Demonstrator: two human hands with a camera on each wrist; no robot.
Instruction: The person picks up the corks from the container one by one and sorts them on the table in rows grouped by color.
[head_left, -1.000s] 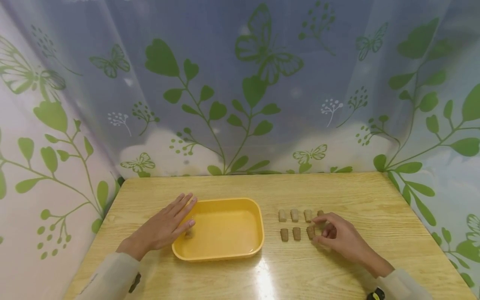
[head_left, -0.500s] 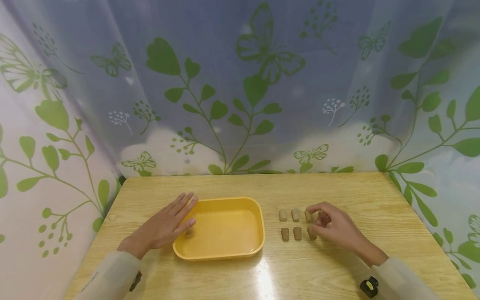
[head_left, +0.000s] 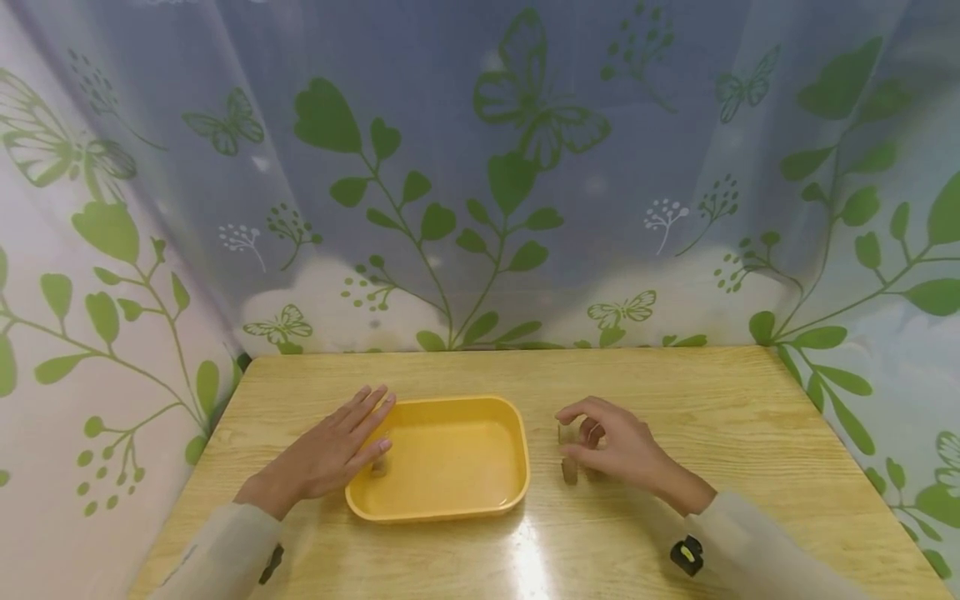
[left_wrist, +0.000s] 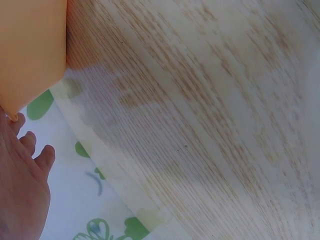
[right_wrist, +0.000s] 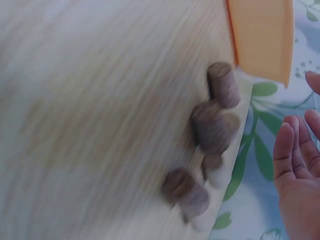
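My left hand [head_left: 322, 458] lies with straight fingers over the left side of a yellow tray [head_left: 435, 517]. In the left wrist view its fingertips are right at the tray's rim. A small brown cork-like piece shows in the tray, partly behind the thumb. My right hand [head_left: 626, 446] hovers over small tapered cork stoppers [head_left: 570, 472], its thumb and index finger curved and apart, covering most of them. In the right wrist view, darker stoppers [right_wrist: 223, 87] stand before paler ones [right_wrist: 218, 172]. I cannot tell whether the right hand holds a stopper.
Both hands work over a wood-grain table [head_left: 450, 558]. A curtain [head_left: 420, 275] printed with green leaves and butterflies stands behind it and along both sides. The tray lies just left of the stoppers.
My right hand has moved left across the rows of stoppers, toward the tray, and covers those nearest it. My left hand and the tray stay where they were.
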